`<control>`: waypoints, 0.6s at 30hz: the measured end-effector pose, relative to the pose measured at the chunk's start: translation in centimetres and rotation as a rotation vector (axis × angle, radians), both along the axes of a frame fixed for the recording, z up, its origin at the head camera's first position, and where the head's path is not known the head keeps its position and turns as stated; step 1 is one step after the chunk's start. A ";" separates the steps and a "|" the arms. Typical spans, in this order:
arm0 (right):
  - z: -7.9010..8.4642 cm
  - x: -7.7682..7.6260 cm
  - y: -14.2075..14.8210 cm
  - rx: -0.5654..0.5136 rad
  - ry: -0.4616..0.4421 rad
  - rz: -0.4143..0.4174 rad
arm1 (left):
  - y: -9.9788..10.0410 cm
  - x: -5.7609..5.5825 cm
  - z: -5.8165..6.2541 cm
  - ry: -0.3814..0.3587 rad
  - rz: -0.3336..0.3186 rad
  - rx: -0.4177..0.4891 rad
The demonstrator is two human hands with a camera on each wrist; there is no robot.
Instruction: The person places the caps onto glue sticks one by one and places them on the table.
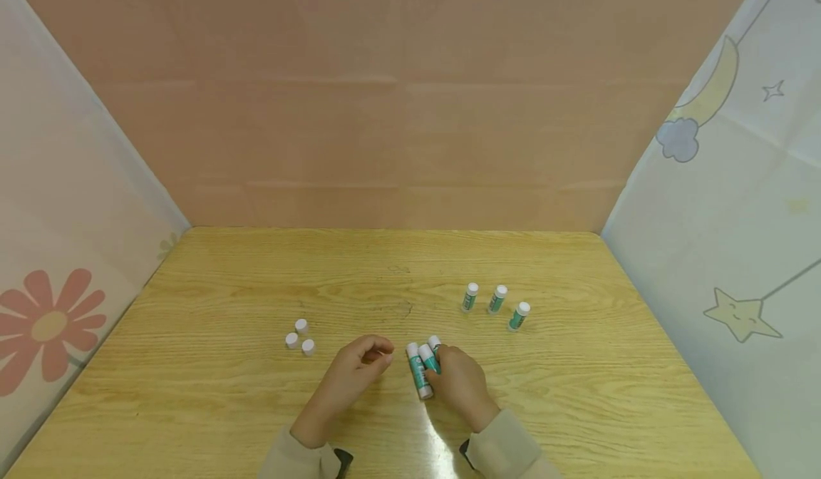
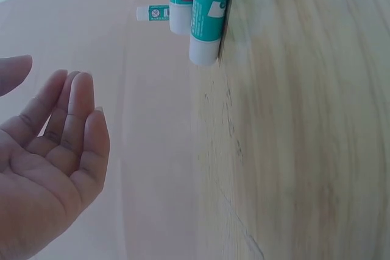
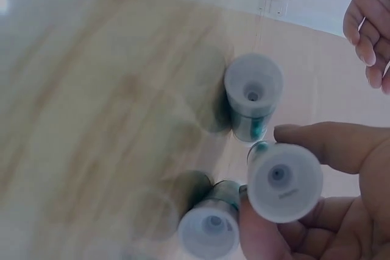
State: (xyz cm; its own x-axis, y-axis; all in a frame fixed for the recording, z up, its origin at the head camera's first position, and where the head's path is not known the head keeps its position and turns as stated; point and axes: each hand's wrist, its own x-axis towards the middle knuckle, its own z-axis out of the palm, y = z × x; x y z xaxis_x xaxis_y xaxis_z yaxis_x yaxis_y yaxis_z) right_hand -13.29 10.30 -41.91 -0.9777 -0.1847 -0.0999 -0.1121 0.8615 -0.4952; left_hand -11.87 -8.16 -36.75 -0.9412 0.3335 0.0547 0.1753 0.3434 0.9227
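Observation:
Three green-and-white glue sticks lie side by side in front of my right hand (image 1: 460, 385). The right hand pinches the middle glue stick (image 3: 285, 182) between thumb and fingers; in the right wrist view it sits higher off the table than its neighbours. The nearest-left glue stick (image 1: 419, 372) lies on the table, and the third (image 1: 435, 342) is partly hidden by the right hand. My left hand (image 1: 355, 370) hovers to the left of them, palm turned inward and fingers loosely curved, holding nothing; the left wrist view shows its bare palm (image 2: 49, 168).
Three more glue sticks with white tops stand upright at the back right: left (image 1: 470, 297), middle (image 1: 497, 299) and right (image 1: 519, 316). Three small white caps (image 1: 301, 326) sit grouped at the left on the wooden table (image 1: 256, 265). Cloth-like panels (image 1: 398, 108) surround the table.

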 end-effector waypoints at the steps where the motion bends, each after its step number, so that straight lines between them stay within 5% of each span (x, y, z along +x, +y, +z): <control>1: 0.0 0.0 0.0 0.003 -0.001 -0.002 | 0.0 0.0 0.0 0.002 0.005 -0.003; 11: 0.0 -0.1 -0.4 0.061 0.013 -0.004 | -0.4 0.1 0.1 0.026 0.021 -0.016; 18: -0.3 -0.3 -0.7 0.143 0.026 -0.010 | -1.1 -0.7 -2.4 -0.021 0.033 -0.008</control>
State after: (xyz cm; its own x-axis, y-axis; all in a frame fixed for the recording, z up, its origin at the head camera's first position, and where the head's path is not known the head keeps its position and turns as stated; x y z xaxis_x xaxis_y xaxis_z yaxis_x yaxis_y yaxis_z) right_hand -13.63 9.58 -42.17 -0.9820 -0.1606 -0.0990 -0.1144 0.9240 -0.3648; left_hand -12.54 -9.24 -39.15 -0.9526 0.3025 0.0324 0.1444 0.3560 0.9233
